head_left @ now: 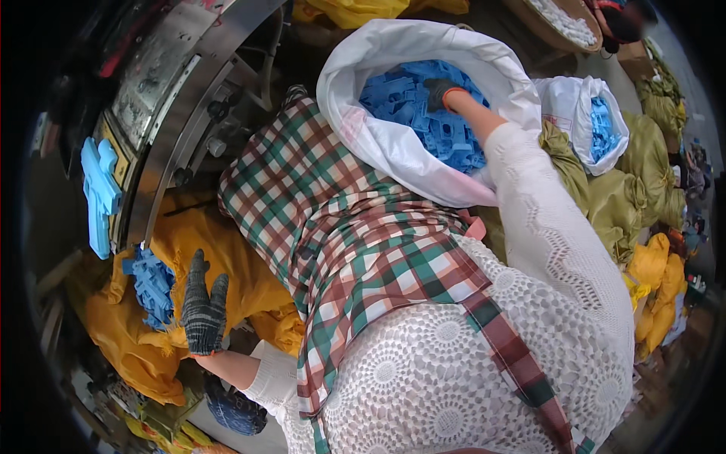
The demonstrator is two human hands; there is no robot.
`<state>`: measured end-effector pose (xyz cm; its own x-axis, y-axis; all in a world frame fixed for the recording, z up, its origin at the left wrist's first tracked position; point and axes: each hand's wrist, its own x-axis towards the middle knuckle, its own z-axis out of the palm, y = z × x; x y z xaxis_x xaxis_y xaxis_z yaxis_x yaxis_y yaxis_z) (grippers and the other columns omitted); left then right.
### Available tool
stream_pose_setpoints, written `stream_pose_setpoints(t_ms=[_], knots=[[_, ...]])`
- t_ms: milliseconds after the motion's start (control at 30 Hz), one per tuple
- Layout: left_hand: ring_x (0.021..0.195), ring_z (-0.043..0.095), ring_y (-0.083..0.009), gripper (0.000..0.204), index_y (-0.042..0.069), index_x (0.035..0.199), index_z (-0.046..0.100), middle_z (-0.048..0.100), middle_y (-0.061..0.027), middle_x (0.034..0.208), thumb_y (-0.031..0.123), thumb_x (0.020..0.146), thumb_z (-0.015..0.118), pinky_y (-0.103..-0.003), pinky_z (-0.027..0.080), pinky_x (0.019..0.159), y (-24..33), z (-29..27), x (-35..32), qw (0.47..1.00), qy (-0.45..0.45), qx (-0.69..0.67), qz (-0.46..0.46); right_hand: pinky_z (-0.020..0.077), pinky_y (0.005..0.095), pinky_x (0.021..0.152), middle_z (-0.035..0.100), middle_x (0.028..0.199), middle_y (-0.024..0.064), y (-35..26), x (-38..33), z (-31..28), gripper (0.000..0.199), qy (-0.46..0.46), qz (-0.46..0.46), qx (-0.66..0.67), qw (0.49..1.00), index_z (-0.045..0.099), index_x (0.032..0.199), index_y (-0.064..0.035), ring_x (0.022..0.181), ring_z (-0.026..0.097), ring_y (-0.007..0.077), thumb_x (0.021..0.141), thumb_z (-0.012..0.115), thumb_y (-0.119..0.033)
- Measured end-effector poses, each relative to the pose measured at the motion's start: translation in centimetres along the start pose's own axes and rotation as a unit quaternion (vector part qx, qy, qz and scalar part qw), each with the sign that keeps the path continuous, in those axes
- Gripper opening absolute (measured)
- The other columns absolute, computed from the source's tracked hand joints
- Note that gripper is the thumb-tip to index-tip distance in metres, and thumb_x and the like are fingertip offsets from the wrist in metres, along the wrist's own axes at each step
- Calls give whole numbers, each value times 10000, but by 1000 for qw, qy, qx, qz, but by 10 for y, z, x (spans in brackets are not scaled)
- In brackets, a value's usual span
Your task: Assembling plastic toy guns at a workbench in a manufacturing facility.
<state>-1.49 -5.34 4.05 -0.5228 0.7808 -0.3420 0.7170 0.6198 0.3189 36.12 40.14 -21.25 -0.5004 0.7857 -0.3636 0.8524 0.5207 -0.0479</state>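
My right hand (445, 94), in a dark knit glove with an orange cuff, reaches into a large white sack (344, 79) at the top middle. It rests on the heap of blue plastic pieces (454, 140) inside; thumb and fingers look apart, though the fingertips are partly lost among the pieces. My left hand (204, 309), in a grey striped knit glove, is raised at the lower left with its fingers stretched and nothing held. Beside it lie more blue plastic pieces (155, 286) in an orange-yellow sack (140, 359). A light-blue gun-shaped plastic piece (100, 195) is at the machine's edge.
A metal machine (162, 144) with knobs fills the upper left. At the right stand a smaller white sack (563, 102) with blue pieces and several olive sacks (616, 208). Yellow bags (654, 284) lie below them. A tan container (563, 30) of white bits is at the top right.
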Motion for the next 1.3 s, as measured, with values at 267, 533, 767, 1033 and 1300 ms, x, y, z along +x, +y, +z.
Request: stream_pose_setpoints(t_ms=[267,533,767,1033,1300], knots=[[1149,516,-312,569,138,1374,396,545,-169,1235,203,854,616,-404,410,944,3,-1,-5,1000,-1,-4,-25,515,403,791,632,1066,196,-11,-12,-39,376,-189,-67,-177,964,646,1033,-19,941,639,316,673,611,-120],[1137,540,-268,489,23,1287,477,582,-166,1189,152,842,635,-368,420,957,68,24,23,970,-46,-172,168,512,386,726,658,910,134,-54,-83,-193,245,287,-121,16,950,658,983,-98,846,640,291,761,577,-162],[1083,547,-270,437,21,1198,503,584,-121,1166,338,903,566,-415,442,944,153,52,37,420,-148,-890,100,424,422,930,595,1103,105,-209,-208,-187,377,137,-366,500,773,617,1124,-103,1051,564,272,749,581,-116],[878,590,-166,370,31,1133,562,621,-55,969,167,810,680,-306,485,781,92,13,33,603,-57,-794,41,504,400,833,587,1116,175,-251,-181,-226,269,203,-606,288,713,633,962,-78,1014,593,330,694,615,-57],[834,588,-148,171,9,1044,609,616,-74,947,57,909,516,-275,489,763,83,-25,38,836,347,-404,133,500,380,830,604,1102,153,-264,-171,-247,305,103,-626,229,738,651,961,-71,935,608,313,658,689,-64]])
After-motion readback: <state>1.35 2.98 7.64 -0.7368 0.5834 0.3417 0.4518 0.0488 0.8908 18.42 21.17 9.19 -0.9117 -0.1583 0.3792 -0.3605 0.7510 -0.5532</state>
